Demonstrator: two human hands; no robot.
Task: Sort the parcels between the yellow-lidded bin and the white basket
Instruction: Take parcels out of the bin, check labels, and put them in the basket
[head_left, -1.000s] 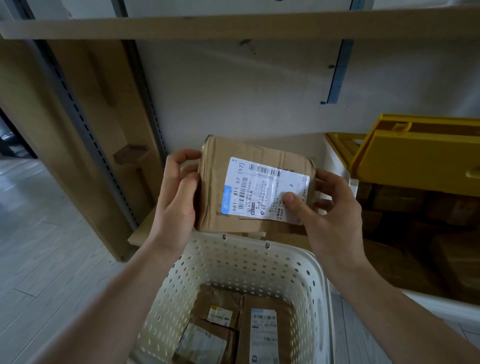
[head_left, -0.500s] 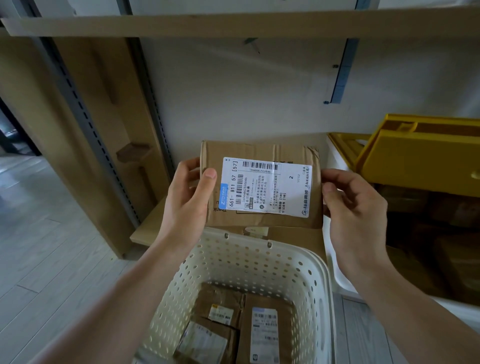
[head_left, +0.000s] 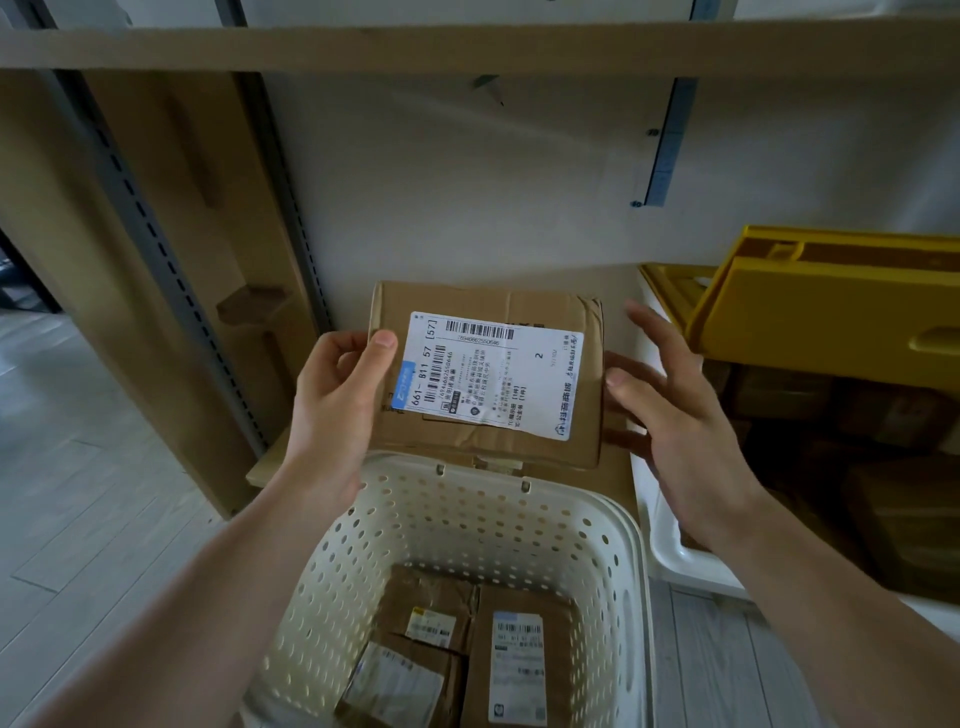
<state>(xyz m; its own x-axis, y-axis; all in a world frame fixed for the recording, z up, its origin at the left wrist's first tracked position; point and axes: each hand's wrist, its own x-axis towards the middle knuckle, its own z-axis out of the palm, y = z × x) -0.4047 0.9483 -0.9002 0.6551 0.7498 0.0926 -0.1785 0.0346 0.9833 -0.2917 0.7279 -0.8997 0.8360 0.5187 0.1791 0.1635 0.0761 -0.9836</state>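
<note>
A brown cardboard parcel with a white shipping label is held above the far rim of the white perforated basket. My left hand grips its left edge, thumb on the front face. My right hand is spread beside the parcel's right edge with straight fingers; I cannot tell whether the fingertips touch it. Three labelled parcels lie in the bottom of the basket. On the right is the white bin with its yellow lid raised, and brown parcels lie dimly inside it.
A wooden shelf board runs overhead. A slotted metal upright and wooden side panel stand on the left, with pale wood floor beyond. A white back wall lies behind the parcel.
My right hand has let go of the parcel and opened beside it. The left hand now holds the parcel alone, and it has turned squarer to me.
</note>
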